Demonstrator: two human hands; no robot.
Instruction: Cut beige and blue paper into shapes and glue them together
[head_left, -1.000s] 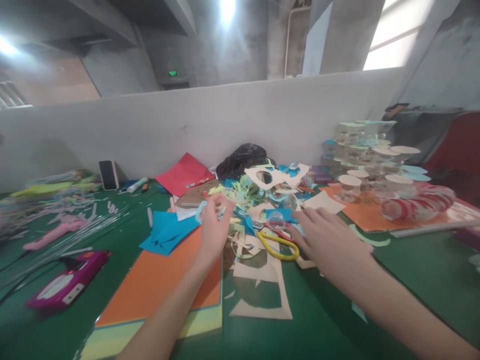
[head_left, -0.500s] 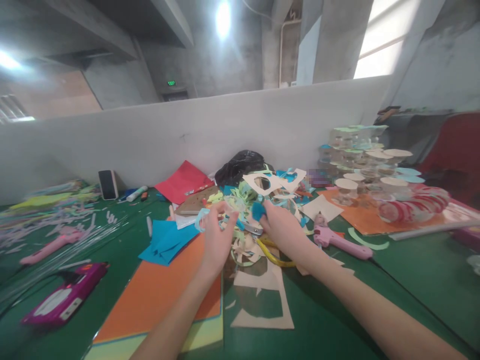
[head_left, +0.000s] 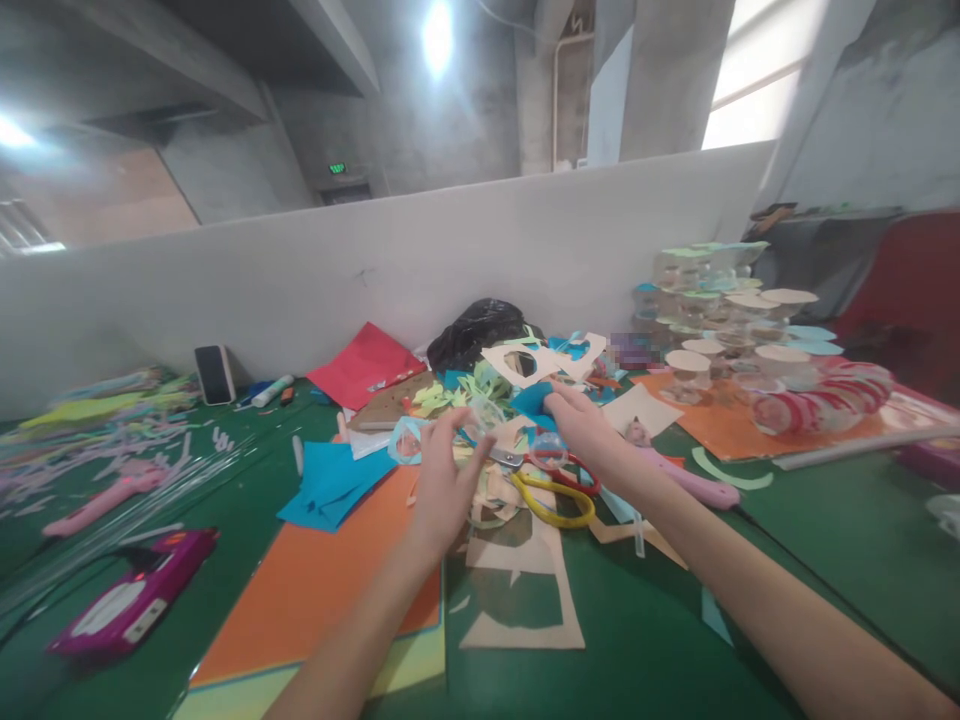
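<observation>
My left hand [head_left: 442, 480] is raised over a heap of paper scraps [head_left: 495, 470], its fingers curled round a small clear plastic piece [head_left: 484, 413]. A pale blue paper ring [head_left: 407, 441] lies by its thumb. My right hand [head_left: 589, 428] reaches in from the right and pinches a blue paper piece [head_left: 534, 400] at the heap's top. Just below both hands lie scissors [head_left: 555, 492] with one yellow and one red handle. A pink glue gun [head_left: 686, 478] lies partly hidden behind my right forearm.
An orange sheet [head_left: 315, 570] and blue paper [head_left: 330, 480] lie on the green table [head_left: 825, 540]. At the left are a second pink glue gun [head_left: 97, 497] and a magenta device [head_left: 135, 597]. Stacked clear cups [head_left: 720, 320] stand at the right, and a white partition [head_left: 300, 270] runs behind.
My right hand left the table by the scissors, picked up the blue paper piece and now holds it higher at the heap's top. My left hand shifted slightly right.
</observation>
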